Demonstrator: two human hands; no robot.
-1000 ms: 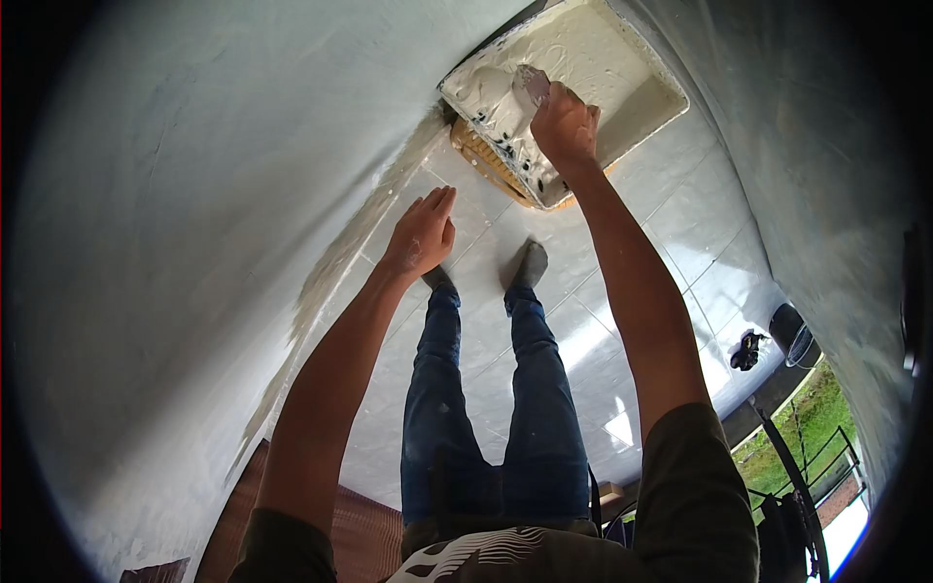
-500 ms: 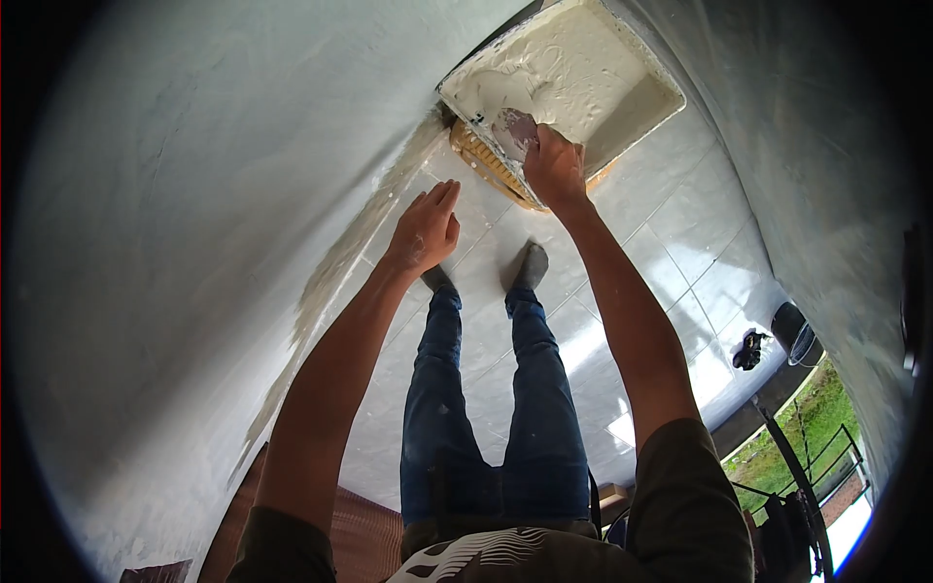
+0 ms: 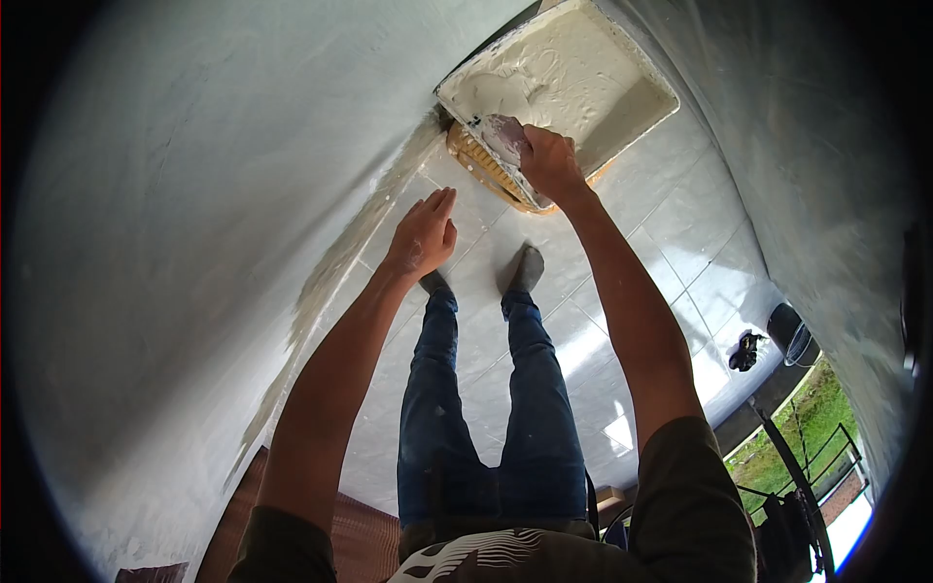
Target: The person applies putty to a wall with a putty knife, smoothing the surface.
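Observation:
My right hand (image 3: 554,165) is closed around a putty knife (image 3: 502,139), whose broad blade carries pale smears; its handle is hidden in my fist. The blade is over the near left edge of a rectangular tray (image 3: 653,115). Cream-coloured filler paste (image 3: 573,73) covers much of the tray's bottom, with a scooped patch near that edge. My left hand (image 3: 425,233) hangs beside the wall, holding nothing, with its fingers stretched out side by side. White residue marks its wrist.
Under the tray stands a tan slatted support (image 3: 473,158). A grey wall (image 3: 194,194) rises close on my left, another (image 3: 826,175) on the right. Grey tiles (image 3: 671,214) cover the floor. A black bundle (image 3: 745,352) and a dark bucket (image 3: 787,325) are at the right.
My right hand has drawn the putty knife slightly toward me and left, from over the paste to the tray's near edge. My left hand has barely moved.

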